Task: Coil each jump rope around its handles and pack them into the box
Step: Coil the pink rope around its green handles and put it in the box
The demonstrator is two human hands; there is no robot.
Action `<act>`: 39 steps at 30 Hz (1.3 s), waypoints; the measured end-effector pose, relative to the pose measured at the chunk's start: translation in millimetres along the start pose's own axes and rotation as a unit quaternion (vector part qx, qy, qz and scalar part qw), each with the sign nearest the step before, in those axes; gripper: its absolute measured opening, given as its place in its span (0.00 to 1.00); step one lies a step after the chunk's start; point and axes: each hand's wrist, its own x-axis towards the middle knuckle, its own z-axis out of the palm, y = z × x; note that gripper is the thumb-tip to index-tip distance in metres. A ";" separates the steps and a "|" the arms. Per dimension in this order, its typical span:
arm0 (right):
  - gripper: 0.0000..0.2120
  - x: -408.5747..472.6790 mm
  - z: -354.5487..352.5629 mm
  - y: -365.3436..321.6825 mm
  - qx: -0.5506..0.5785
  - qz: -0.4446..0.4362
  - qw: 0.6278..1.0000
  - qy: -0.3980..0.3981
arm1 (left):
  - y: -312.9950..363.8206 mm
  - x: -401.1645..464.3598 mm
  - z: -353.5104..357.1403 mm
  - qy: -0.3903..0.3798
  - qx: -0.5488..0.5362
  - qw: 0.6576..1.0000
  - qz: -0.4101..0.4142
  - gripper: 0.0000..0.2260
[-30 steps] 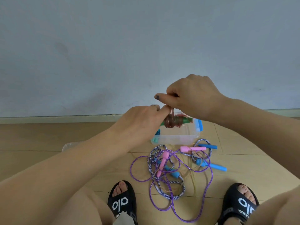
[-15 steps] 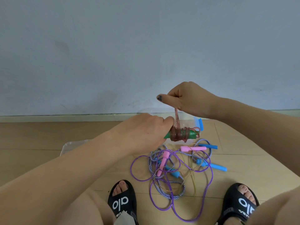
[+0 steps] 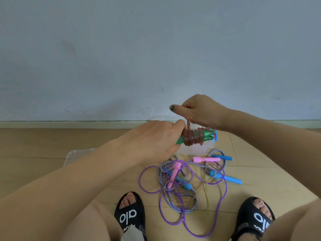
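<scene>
Left hand [image 3: 156, 141] grips the near end of the green handles [image 3: 206, 135], held level above the clear box [image 3: 194, 150] on the floor; the red rope [image 3: 192, 138] is already coiled in many turns around them. Right hand [image 3: 199, 110] pinches the short free end of that rope, drawn up taut from the coil. Judgement: the bundle is light; the rope looks glossy and springy, so turns are likely to slip or unwind if tension drops. Best hold is around the coil itself, thumb pressing the last turn, not the bare handle tips. Still loose on the floor in front of the box: purple rope [image 3: 224, 199] with pink handles [image 3: 206, 160], striped rope [image 3: 187, 208] with blue handles [image 3: 232, 180], tangled together; a thin pale cord runs through the pile, unclear which handles it belongs to. These are limp, and lifting by a handle would probably drag the neighbours.
</scene>
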 end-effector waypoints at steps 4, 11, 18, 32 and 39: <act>0.15 -6.2 22.0 6.2 0.079 0.059 0.991 -0.086 | -2.1 -3.4 -1.5 0.026 -0.083 0.996 -0.027 0.16; 0.29 -17.8 49.5 13.2 0.118 0.082 0.990 -0.003 | -30.9 8.4 -9.0 0.185 -0.222 0.940 -0.182 0.08; 0.25 -32.7 22.0 -14.9 0.086 0.020 0.995 0.040 | -84.4 0.4 3.9 0.085 -0.004 0.973 -0.216 0.07; 0.24 -21.3 -16.1 -16.0 0.034 -0.080 0.995 0.057 | -25.6 15.0 14.6 0.069 0.152 0.986 -0.030 0.16; 0.23 -18.3 -10.8 7.7 0.150 0.007 0.983 -0.106 | -7.0 6.0 11.1 0.105 0.046 0.993 0.014 0.17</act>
